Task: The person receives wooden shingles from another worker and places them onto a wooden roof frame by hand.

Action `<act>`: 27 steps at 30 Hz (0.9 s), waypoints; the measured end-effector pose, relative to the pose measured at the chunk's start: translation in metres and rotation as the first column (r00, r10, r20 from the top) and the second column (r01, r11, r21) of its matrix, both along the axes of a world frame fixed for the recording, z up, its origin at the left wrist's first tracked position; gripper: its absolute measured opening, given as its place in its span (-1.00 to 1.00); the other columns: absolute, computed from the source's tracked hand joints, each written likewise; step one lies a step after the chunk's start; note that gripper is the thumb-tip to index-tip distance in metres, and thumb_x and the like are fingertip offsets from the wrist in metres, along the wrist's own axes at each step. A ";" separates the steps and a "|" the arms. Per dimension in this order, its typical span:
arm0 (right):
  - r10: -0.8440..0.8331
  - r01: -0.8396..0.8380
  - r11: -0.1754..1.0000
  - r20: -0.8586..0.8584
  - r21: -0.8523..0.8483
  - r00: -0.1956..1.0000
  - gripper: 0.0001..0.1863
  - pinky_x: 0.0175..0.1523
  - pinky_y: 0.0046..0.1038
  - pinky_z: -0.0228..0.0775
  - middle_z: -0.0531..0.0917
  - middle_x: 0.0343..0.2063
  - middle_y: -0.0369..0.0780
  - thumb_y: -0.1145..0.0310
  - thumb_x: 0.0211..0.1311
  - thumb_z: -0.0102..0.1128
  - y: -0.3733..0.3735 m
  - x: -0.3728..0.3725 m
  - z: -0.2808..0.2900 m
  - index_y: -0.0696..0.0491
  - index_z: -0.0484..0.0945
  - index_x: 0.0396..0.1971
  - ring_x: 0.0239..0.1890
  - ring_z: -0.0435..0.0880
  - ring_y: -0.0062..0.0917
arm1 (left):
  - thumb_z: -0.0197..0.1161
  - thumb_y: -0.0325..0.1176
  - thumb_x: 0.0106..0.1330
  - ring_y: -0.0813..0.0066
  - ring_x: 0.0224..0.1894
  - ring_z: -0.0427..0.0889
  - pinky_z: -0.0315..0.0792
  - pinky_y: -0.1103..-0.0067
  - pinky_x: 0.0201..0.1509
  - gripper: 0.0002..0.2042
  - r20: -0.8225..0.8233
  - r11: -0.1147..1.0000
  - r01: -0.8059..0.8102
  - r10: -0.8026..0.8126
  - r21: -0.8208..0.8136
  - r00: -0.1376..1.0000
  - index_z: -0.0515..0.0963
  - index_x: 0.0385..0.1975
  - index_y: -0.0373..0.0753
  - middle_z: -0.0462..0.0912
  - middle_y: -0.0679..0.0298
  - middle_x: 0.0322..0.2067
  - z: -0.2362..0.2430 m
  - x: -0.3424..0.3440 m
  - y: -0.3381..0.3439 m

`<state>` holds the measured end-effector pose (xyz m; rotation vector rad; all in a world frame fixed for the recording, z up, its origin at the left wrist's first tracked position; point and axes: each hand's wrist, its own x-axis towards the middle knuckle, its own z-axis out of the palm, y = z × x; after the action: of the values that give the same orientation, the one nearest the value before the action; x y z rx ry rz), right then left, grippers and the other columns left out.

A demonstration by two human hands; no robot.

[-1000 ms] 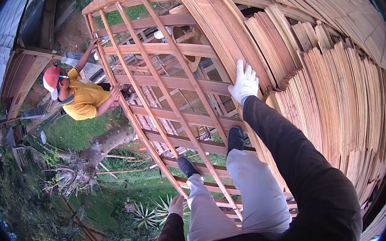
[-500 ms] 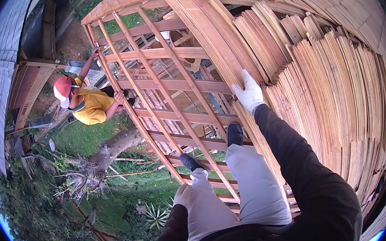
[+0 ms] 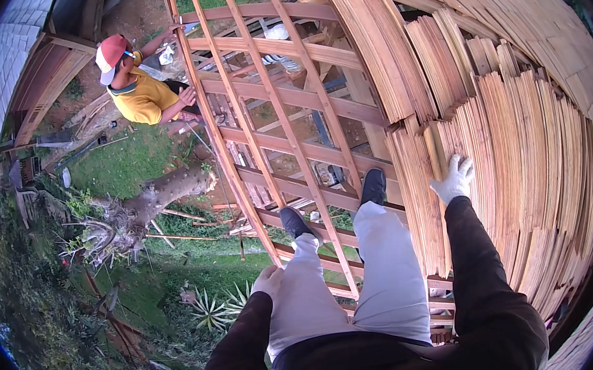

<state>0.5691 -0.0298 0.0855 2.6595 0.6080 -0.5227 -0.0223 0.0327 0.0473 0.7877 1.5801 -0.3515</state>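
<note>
My right hand (image 3: pixel 453 180), in a white glove, rests on the overlapping wooden shingles (image 3: pixel 499 156), its thumb and fingers apart. Just beyond its fingertips stands a narrow yellowish shingle (image 3: pixel 435 150) between the others. My left hand (image 3: pixel 268 280), also gloved, is beside my left leg, at the near end of the outermost batten (image 3: pixel 225 160). Its fingers are mostly hidden, so I cannot tell whether they grip the wood. My dark shoes are on the open lattice of battens (image 3: pixel 292 142).
A person (image 3: pixel 139 93) in a yellow shirt and red-and-white cap stands at the left, hands at the lattice edge. Through the gaps the ground shows far below. A cut tree trunk (image 3: pixel 174 193) and a spiky plant (image 3: pixel 208 310) are lower left; a grey roof (image 3: pixel 1 86) is far left.
My right hand has moved right and nearer, from the edge of a long shingle row onto the shingles beside it. The view has shifted. The other person's near hand has lifted slightly.
</note>
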 end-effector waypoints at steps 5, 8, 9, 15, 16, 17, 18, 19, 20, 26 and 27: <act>0.015 -0.016 0.991 -0.005 -0.131 1.000 0.28 0.46 0.05 0.30 -0.14 0.56 0.20 -0.08 -0.03 0.59 0.019 -0.004 0.003 -0.01 -0.06 0.59 0.56 -0.09 0.25 | 0.26 -0.19 0.40 0.49 -0.04 0.67 0.52 0.53 0.11 -0.50 0.026 0.991 -0.131 0.131 0.026 0.991 0.52 0.22 -0.43 0.69 0.21 -0.10 -0.023 -0.050 -0.014; 0.024 -0.030 0.987 -0.038 -0.160 0.999 0.27 0.48 0.02 0.27 -0.14 0.55 0.21 -0.08 -0.01 0.58 0.021 -0.001 0.004 0.00 -0.05 0.59 0.55 -0.07 0.28 | 0.25 -0.21 0.42 0.48 -0.04 0.67 0.52 0.51 0.12 -0.50 0.061 0.994 -0.102 0.099 0.048 0.993 0.50 0.23 -0.45 0.69 0.18 -0.07 -0.018 -0.051 -0.009; 0.020 -0.029 0.983 -0.051 -0.179 0.998 0.26 0.49 0.01 0.25 -0.14 0.55 0.21 -0.08 -0.01 0.58 0.021 -0.001 0.008 0.00 -0.05 0.59 0.55 -0.07 0.28 | 0.25 -0.21 0.42 0.47 -0.04 0.67 0.53 0.51 0.12 -0.50 0.077 0.995 -0.073 0.068 0.064 0.995 0.49 0.23 -0.45 0.68 0.17 -0.06 -0.014 -0.050 -0.004; 0.042 -0.049 0.980 -0.044 -0.193 0.998 0.28 0.53 -0.01 0.15 -0.14 0.54 0.23 -0.07 -0.04 0.59 0.017 0.003 -0.001 0.00 -0.06 0.59 0.53 -0.04 0.32 | 0.21 -0.08 0.41 0.44 -0.05 0.68 0.51 0.54 0.11 -0.51 0.095 0.986 -0.157 0.152 0.056 0.984 0.58 0.15 -0.35 0.73 0.19 -0.13 -0.009 -0.041 0.014; 0.025 -0.034 0.978 -0.048 -0.208 0.999 0.28 0.54 -0.02 0.15 -0.15 0.54 0.22 -0.08 -0.02 0.58 0.019 0.004 -0.001 0.01 -0.06 0.59 0.54 -0.08 0.33 | 0.19 -0.11 0.40 0.45 -0.06 0.68 0.50 0.55 0.10 -0.55 0.059 0.983 -0.173 0.169 0.063 0.984 0.60 0.12 -0.32 0.72 0.21 -0.14 -0.008 -0.037 0.015; 0.038 -0.046 0.978 -0.045 -0.203 0.998 0.27 0.53 -0.01 0.16 -0.14 0.53 0.24 -0.06 -0.03 0.59 0.020 0.005 -0.001 0.01 -0.05 0.58 0.53 -0.04 0.33 | 0.19 -0.10 0.40 0.46 -0.06 0.68 0.50 0.55 0.10 -0.55 0.051 0.985 -0.164 0.161 0.061 0.986 0.60 0.12 -0.32 0.73 0.21 -0.14 -0.007 -0.033 0.017; 0.048 -0.056 0.978 -0.045 -0.199 0.998 0.27 0.52 0.01 0.17 -0.12 0.52 0.27 -0.04 -0.05 0.59 0.020 0.001 0.003 0.01 -0.05 0.58 0.51 -0.01 0.34 | 0.19 -0.10 0.41 0.46 -0.06 0.68 0.50 0.55 0.10 -0.54 0.039 0.987 -0.153 0.151 0.058 0.988 0.60 0.12 -0.32 0.73 0.21 -0.14 -0.007 -0.033 0.016; 0.056 -0.064 0.979 -0.044 -0.195 0.997 0.27 0.51 0.02 0.18 -0.10 0.51 0.29 -0.02 -0.06 0.60 0.021 -0.002 0.004 0.02 -0.04 0.57 0.50 0.02 0.35 | 0.19 -0.10 0.41 0.46 -0.06 0.68 0.50 0.56 0.10 -0.54 0.028 0.989 -0.140 0.138 0.055 0.990 0.60 0.13 -0.32 0.73 0.21 -0.14 -0.007 -0.033 0.017; 0.077 -0.083 0.979 -0.039 -0.188 0.996 0.26 0.51 0.03 0.18 -0.10 0.50 0.30 -0.02 -0.06 0.60 0.020 -0.001 0.001 0.03 -0.03 0.57 0.49 0.03 0.35 | 0.19 -0.09 0.41 0.46 -0.06 0.68 0.50 0.56 0.10 -0.54 0.039 0.986 -0.157 0.155 0.064 0.987 0.60 0.13 -0.33 0.73 0.21 -0.14 -0.007 -0.033 0.018; 0.015 -0.026 0.978 -0.051 -0.205 0.999 0.29 0.54 0.04 0.10 -0.15 0.52 0.29 -0.04 -0.04 0.59 0.017 0.008 0.003 0.03 -0.09 0.59 0.54 -0.09 0.36 | 0.22 -0.21 0.46 0.45 -0.03 0.66 0.52 0.50 0.10 -0.54 0.108 0.990 -0.144 0.142 0.010 0.984 0.51 0.21 -0.41 0.68 0.22 -0.07 -0.006 -0.021 0.041; 0.009 -0.024 0.982 -0.078 -0.188 0.997 0.29 0.55 0.04 0.08 -0.15 0.52 0.29 -0.04 -0.03 0.59 0.022 0.007 0.004 0.03 -0.09 0.59 0.54 -0.11 0.35 | 0.22 -0.21 0.45 0.45 -0.04 0.66 0.52 0.51 0.10 -0.54 0.088 0.986 -0.163 0.160 0.030 0.983 0.51 0.21 -0.41 0.68 0.22 -0.07 -0.009 -0.025 0.044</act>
<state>0.5763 -0.0074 0.0898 2.4632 0.5714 -0.6468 -0.0471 0.0768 0.0385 0.6883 1.5619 -0.1689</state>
